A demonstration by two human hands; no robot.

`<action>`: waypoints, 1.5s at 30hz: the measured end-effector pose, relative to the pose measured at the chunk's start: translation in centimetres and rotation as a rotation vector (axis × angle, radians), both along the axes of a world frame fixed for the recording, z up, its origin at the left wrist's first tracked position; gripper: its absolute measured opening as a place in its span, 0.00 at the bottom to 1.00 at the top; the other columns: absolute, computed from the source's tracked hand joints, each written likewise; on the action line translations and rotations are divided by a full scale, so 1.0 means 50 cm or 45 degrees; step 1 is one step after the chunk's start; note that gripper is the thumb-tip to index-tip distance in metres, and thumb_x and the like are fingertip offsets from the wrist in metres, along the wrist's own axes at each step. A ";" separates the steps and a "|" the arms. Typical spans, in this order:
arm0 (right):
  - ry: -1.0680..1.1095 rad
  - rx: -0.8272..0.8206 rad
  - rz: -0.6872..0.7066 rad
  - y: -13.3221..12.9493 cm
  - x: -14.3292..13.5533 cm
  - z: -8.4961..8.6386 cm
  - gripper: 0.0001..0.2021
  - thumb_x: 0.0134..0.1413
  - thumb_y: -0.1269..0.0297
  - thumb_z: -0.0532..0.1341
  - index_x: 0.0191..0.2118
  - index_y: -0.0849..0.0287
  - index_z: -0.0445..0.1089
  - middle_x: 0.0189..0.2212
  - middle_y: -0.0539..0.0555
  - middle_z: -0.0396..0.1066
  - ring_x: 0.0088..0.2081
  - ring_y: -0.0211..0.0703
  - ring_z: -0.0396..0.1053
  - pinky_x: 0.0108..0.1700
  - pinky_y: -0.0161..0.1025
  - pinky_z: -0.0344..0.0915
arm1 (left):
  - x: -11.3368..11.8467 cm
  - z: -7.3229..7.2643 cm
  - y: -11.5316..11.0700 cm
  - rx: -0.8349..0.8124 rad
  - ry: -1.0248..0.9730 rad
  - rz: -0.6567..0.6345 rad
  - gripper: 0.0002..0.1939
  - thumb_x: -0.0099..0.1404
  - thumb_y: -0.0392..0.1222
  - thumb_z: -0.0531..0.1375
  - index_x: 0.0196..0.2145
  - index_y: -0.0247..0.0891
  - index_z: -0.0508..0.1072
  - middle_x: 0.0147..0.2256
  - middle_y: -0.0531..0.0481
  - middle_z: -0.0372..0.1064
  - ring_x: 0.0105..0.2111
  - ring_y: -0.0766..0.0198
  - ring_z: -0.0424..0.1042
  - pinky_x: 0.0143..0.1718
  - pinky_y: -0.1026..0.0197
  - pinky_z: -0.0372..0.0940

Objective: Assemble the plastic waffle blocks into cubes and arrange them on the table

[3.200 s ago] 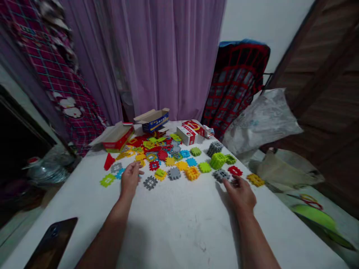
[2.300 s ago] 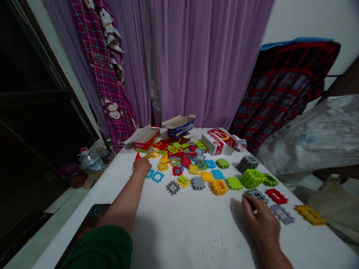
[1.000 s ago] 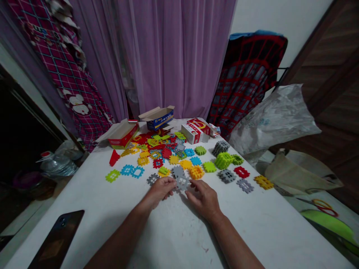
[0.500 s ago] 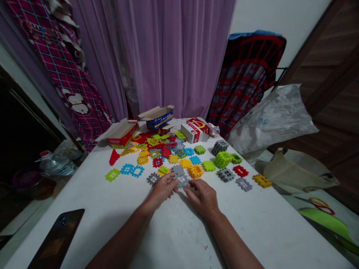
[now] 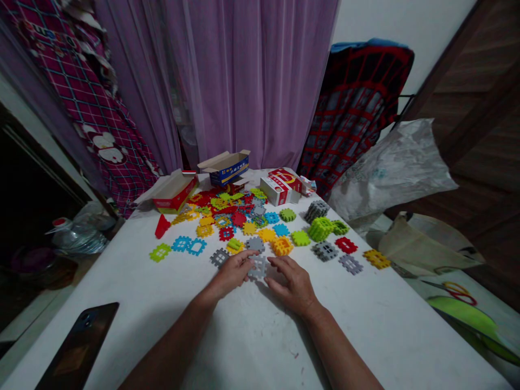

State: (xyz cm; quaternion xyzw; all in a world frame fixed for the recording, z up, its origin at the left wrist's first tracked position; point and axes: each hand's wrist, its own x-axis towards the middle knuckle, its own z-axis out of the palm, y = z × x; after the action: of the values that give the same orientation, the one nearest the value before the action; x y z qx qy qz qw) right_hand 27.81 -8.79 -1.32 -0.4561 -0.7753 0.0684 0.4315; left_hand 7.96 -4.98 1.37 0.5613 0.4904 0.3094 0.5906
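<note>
Hands: left hand [image 5: 231, 273] pinching grey tile [image 5: 257, 268] | right hand [image 5: 293, 285] loosely spread | windowed, notched edges

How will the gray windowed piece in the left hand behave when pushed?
The gray windowed piece is probably stiff, looking flat though the left hand grips its edge. It's likely light, being thin with openings. Its square, notched outline makes rolling unlikely.

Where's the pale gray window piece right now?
In the head view, it's near the middle, held by the left hand, with the right hand close on its other side; the solid gray piece lies just beyond it.
</note>
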 end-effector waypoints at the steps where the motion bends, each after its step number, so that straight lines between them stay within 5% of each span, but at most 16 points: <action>1: 0.004 -0.006 -0.001 -0.001 -0.003 0.002 0.16 0.54 0.61 0.63 0.48 0.56 0.71 0.39 0.57 0.74 0.38 0.43 0.73 0.40 0.39 0.71 | 0.000 0.001 0.000 0.003 0.002 -0.006 0.24 0.59 0.51 0.60 0.51 0.38 0.73 0.22 0.58 0.61 0.16 0.74 0.57 0.15 0.70 0.49; 6: -0.010 -0.044 -0.015 -0.007 -0.020 0.014 0.11 0.50 0.62 0.63 0.40 0.56 0.70 0.32 0.54 0.73 0.35 0.43 0.71 0.36 0.37 0.68 | 0.009 0.006 -0.004 -0.027 -0.014 -0.027 0.24 0.60 0.52 0.60 0.51 0.37 0.73 0.22 0.57 0.62 0.17 0.74 0.57 0.17 0.69 0.51; 10: 0.043 -0.037 -0.151 -0.003 0.010 0.019 0.10 0.49 0.61 0.62 0.38 0.56 0.69 0.30 0.52 0.71 0.31 0.41 0.69 0.33 0.36 0.66 | 0.014 0.000 -0.003 0.026 -0.049 0.032 0.32 0.60 0.55 0.60 0.58 0.39 0.66 0.32 0.51 0.69 0.21 0.71 0.63 0.16 0.69 0.51; 16: 0.214 -0.044 -1.031 0.013 0.177 0.002 0.21 0.48 0.45 0.59 0.37 0.60 0.72 0.29 0.54 0.71 0.29 0.43 0.67 0.32 0.39 0.63 | -0.016 -0.017 0.015 0.285 0.081 0.401 0.32 0.61 0.60 0.54 0.57 0.39 0.65 0.42 0.44 0.71 0.28 0.67 0.70 0.18 0.69 0.56; 19: 0.229 -0.167 -1.232 0.015 0.230 -0.011 0.25 0.44 0.41 0.59 0.36 0.61 0.73 0.31 0.56 0.72 0.30 0.45 0.67 0.32 0.39 0.61 | -0.031 -0.030 0.025 0.322 0.082 0.489 0.31 0.60 0.58 0.55 0.55 0.37 0.66 0.39 0.45 0.72 0.28 0.67 0.70 0.20 0.68 0.58; 30: 0.208 -0.329 -1.236 0.023 0.227 -0.031 0.28 0.42 0.38 0.57 0.38 0.58 0.73 0.33 0.55 0.72 0.34 0.48 0.69 0.35 0.40 0.61 | -0.051 -0.036 0.035 0.368 -0.055 0.648 0.28 0.57 0.56 0.60 0.50 0.34 0.70 0.26 0.52 0.70 0.23 0.68 0.68 0.18 0.69 0.56; 38: 0.194 -0.414 -1.238 0.021 0.225 -0.024 0.27 0.41 0.42 0.58 0.40 0.59 0.73 0.35 0.56 0.72 0.37 0.49 0.68 0.37 0.41 0.61 | -0.055 -0.055 0.047 0.387 -0.097 0.661 0.29 0.54 0.55 0.62 0.49 0.34 0.70 0.30 0.50 0.71 0.24 0.68 0.68 0.16 0.70 0.55; 45: 0.149 -0.452 -1.292 0.005 0.221 -0.010 0.15 0.47 0.58 0.54 0.38 0.58 0.72 0.36 0.54 0.71 0.35 0.45 0.66 0.34 0.38 0.58 | -0.059 -0.058 0.048 0.382 -0.090 0.653 0.29 0.54 0.55 0.62 0.49 0.35 0.70 0.33 0.48 0.72 0.25 0.67 0.69 0.18 0.69 0.58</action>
State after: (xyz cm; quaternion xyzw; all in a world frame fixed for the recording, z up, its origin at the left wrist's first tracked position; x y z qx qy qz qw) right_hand 38.85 -8.56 -1.82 -0.8345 -0.4090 0.0067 0.3692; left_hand 5.01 -2.60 -1.54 0.4890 0.5440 0.5368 0.4205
